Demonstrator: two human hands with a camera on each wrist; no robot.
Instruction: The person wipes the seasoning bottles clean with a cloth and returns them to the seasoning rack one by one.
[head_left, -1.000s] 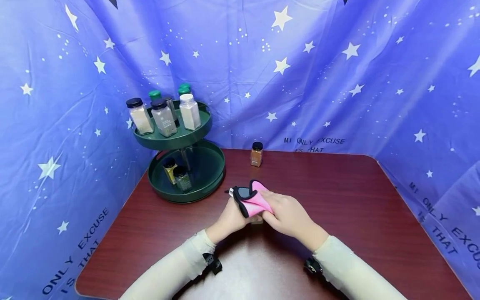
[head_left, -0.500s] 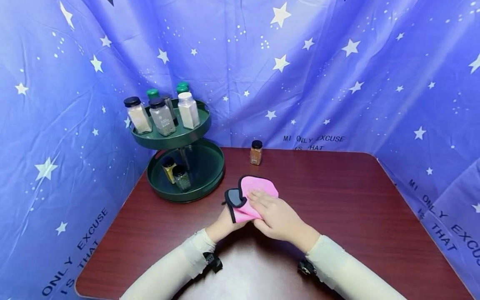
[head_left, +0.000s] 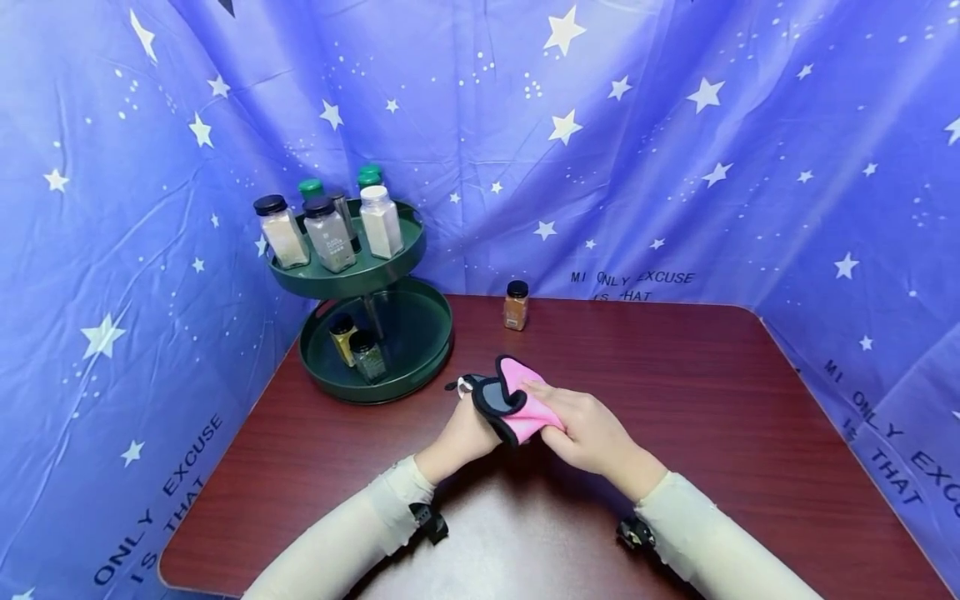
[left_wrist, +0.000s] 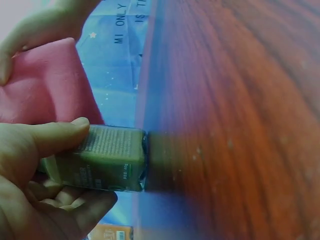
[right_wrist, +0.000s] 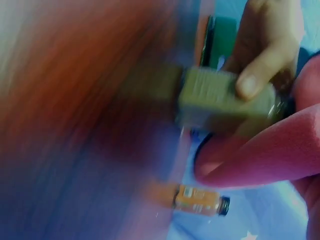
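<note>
My left hand (head_left: 465, 429) grips a square spice jar (left_wrist: 112, 157) with greenish contents and small print, thumb along one side and fingers curled beneath. The jar's base is close to the tabletop; its cap end shows dark in the right wrist view. A pink cloth (head_left: 531, 412) with black edging and a grey underside drapes over the jar's top and part of the left hand. My right hand (head_left: 592, 429) holds this cloth between thumb and fingers, bunching it against the jar's upper end. From the head view, the cloth and hands hide the jar.
A green two-tier turntable rack (head_left: 438, 362) stands at the left, with several jars on top and two small jars (head_left: 367, 357) below. An orange-brown spice jar (head_left: 516, 307) stands near the back edge of the dark red table (head_left: 675, 367). Star-printed blue curtains (head_left: 637, 167) surround it.
The right hand slid left with the cloth spread flatter half a second ago, then came back right. The cloth is now folded again, its grey side showing. The left hand has kept its grip.
</note>
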